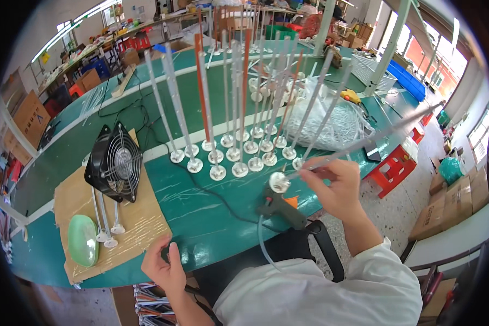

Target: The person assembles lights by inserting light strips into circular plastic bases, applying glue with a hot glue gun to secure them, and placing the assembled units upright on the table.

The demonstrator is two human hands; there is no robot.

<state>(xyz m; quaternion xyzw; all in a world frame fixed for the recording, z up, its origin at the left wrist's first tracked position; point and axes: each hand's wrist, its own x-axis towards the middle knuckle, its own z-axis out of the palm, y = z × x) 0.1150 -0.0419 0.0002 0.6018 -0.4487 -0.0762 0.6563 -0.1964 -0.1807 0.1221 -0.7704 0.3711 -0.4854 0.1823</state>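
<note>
My right hand (337,187) pinches a long clear rod (364,140) near its lower end. The rod slants up to the right, and a round white base (279,183) shows at its low end. Just below that base lies a dark glue gun (281,209) with an orange part and a pale hose. My left hand (165,266) is at the table's front edge, fingers apart, holding nothing. Beyond my hands stand several upright clear and orange-brown rods (235,103) on round white bases.
A black fan (117,163), a green dish (83,240) and a few rods with bases (110,242) lie on cardboard (144,217) at left. A bag of clear strips (331,122) sits behind right. A black cable (212,193) crosses the green table. A red stool (394,168) stands at right.
</note>
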